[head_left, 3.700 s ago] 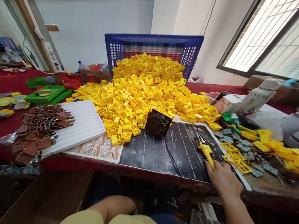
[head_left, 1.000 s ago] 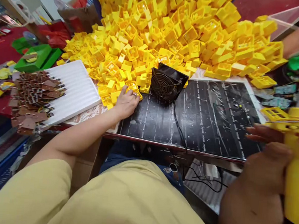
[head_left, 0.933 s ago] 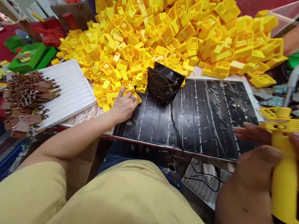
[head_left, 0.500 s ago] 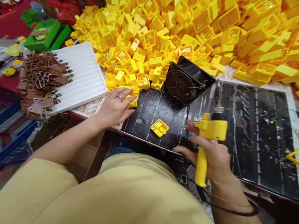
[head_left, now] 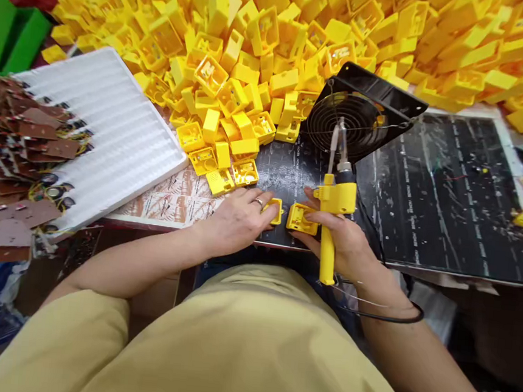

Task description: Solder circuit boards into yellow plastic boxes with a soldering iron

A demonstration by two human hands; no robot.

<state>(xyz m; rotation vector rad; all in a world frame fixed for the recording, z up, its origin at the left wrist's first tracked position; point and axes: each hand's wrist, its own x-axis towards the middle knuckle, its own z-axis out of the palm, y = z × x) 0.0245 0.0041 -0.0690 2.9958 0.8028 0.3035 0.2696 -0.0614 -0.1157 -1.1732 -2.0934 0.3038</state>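
Observation:
My left hand (head_left: 238,219) is closed on a small open yellow plastic case (head_left: 275,211) at the front edge of the black mat, its fingers partly covering it. In my right hand (head_left: 351,243) is a yellow soldering gun (head_left: 338,198), its handle pointing down and its metal tip up and away from me. The thumb and fingers of that hand also touch a second yellow case (head_left: 301,219), which shows its hollow inside. A narrow gap separates the two cases.
A large heap of yellow cases (head_left: 262,31) covers the back. Behind the soldering tip stands a black fan (head_left: 370,105). To the left, a white ribbed foam board (head_left: 116,122) carries stacked brown circuit boards (head_left: 28,139). The black mat (head_left: 454,194) extends right, with scraps on it.
My left hand has moved right from the heap's edge and now has a case. My right hand came left with the soldering gun to the other case. The view has shifted.

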